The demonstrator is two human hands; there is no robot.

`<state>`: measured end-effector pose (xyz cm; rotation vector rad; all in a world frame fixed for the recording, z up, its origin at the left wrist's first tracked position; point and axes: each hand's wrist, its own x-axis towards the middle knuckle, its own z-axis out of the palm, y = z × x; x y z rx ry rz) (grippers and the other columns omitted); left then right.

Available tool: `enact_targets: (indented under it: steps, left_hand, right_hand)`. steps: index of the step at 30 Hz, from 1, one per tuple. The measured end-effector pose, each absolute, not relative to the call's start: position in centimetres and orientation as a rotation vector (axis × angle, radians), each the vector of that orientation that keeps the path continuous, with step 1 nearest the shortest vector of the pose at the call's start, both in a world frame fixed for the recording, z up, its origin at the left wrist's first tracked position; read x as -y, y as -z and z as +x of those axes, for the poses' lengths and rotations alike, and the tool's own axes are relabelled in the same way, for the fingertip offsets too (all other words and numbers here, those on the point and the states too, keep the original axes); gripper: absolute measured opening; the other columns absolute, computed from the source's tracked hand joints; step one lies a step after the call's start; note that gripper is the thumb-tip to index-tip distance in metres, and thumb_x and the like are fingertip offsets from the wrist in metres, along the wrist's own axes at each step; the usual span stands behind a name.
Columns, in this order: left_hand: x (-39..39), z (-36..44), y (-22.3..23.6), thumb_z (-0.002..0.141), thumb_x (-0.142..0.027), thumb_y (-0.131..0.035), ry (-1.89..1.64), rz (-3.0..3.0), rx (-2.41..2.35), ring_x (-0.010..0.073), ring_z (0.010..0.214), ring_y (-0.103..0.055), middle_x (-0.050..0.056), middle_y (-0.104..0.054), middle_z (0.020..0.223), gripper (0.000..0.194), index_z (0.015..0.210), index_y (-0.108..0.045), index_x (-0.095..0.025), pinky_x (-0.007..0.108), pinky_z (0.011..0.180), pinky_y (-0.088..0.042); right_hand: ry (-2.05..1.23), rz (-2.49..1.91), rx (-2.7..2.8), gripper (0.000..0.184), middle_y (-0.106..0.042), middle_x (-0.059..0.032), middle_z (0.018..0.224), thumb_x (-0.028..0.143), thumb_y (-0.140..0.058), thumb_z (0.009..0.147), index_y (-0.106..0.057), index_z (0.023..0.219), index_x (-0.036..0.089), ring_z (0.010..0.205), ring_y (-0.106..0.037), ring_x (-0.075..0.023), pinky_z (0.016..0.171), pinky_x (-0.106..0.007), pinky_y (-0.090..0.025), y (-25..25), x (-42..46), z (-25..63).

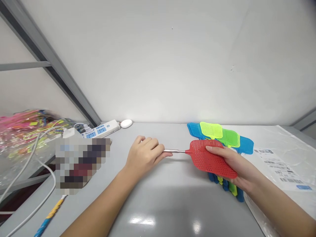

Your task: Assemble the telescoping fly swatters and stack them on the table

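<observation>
Both hands hold a red fly swatter [206, 158] level above the grey table. My left hand [146, 153] is wrapped round the handle end of its silver metal rod, and the grip itself is hidden in the fingers. On the other side, my right hand [232, 161] clasps the perforated red head, thumb on top and fingers underneath. Behind and partly below the red head lies a fanned row of more fly swatters, among them a yellow-green one [211, 129], a green one [231, 137] and a blue one [247, 144]. Their handle ends stick out beneath the right hand.
A white plastic mailing bag [276, 164] with printed labels covers the table's right side. At the left are a power strip [103, 129], a white oval device [126, 123], white cables [53, 179], a blurred-out object [81, 164] and bagged colourful items [24, 138]. A wall rises behind.
</observation>
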<state>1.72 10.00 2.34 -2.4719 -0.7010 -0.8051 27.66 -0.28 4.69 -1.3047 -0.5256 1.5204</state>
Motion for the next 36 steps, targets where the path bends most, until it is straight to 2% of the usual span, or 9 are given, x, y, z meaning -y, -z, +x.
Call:
enact_targets:
  steps: [5,13,20,31,36]
  left_hand:
    - [-10.5,1.3,-2.6,0.097,-0.042,-0.050,0.790,-2.512,0.680,0.0129,0.062,-0.044,-0.001,-0.056,0.068,0.034,0.074,-0.058,-0.019,0.031,0.067,-0.029]
    - [-10.9,1.0,-2.9,0.099,-0.034,-0.047,0.770,-2.529,0.675,0.0138,0.063,-0.043,0.000,-0.057,0.071,0.029,0.076,-0.058,-0.019,0.031,0.064,-0.027]
    - [-11.3,0.4,-2.9,0.101,-0.042,-0.039,0.590,-2.641,0.742,0.0137,0.063,-0.045,0.000,-0.053,0.071,0.037,0.076,-0.054,-0.019,0.030,0.063,-0.026]
    - [-11.9,-0.6,-3.3,0.101,-0.046,-0.038,0.553,-2.638,0.795,0.0143,0.061,-0.046,0.000,-0.054,0.068,0.041,0.073,-0.051,-0.019,0.030,0.063,-0.027]
    - [-11.9,-0.9,-3.4,0.100,-0.048,-0.039,0.544,-2.635,0.842,0.0146,0.060,-0.048,-0.001,-0.055,0.067,0.042,0.072,-0.050,-0.019,0.030,0.063,-0.029]
  right_hand:
    - [-1.553,-1.233,0.575,0.024,-0.074,-0.0088,0.102,0.034,-0.074,0.079,-0.070,0.098,0.020,0.079,-0.071,-0.0206,0.066,-0.026,-0.060,-4.8,0.3,27.6]
    - [-1.533,-1.257,0.579,0.025,-0.075,-0.0084,0.099,0.031,-0.074,0.080,-0.071,0.100,0.017,0.079,-0.072,-0.0194,0.065,-0.024,-0.060,-4.9,0.2,27.9]
    - [-1.529,-1.303,0.645,0.023,-0.074,-0.0078,0.080,0.035,-0.072,0.081,-0.072,0.092,0.015,0.063,-0.068,-0.0169,0.056,-0.023,-0.057,-5.7,0.2,28.4]
    - [-1.578,-1.243,0.727,0.035,-0.070,-0.0122,0.116,0.034,-0.069,0.084,-0.069,0.115,0.018,0.098,-0.068,-0.0249,0.084,-0.033,-0.058,-5.7,-0.2,31.3]
    - [-1.489,-1.416,0.943,0.044,-0.071,-0.0136,0.109,0.047,-0.066,0.084,-0.068,0.117,0.017,0.094,-0.068,-0.0279,0.081,-0.038,-0.057,-5.8,-0.3,32.6]
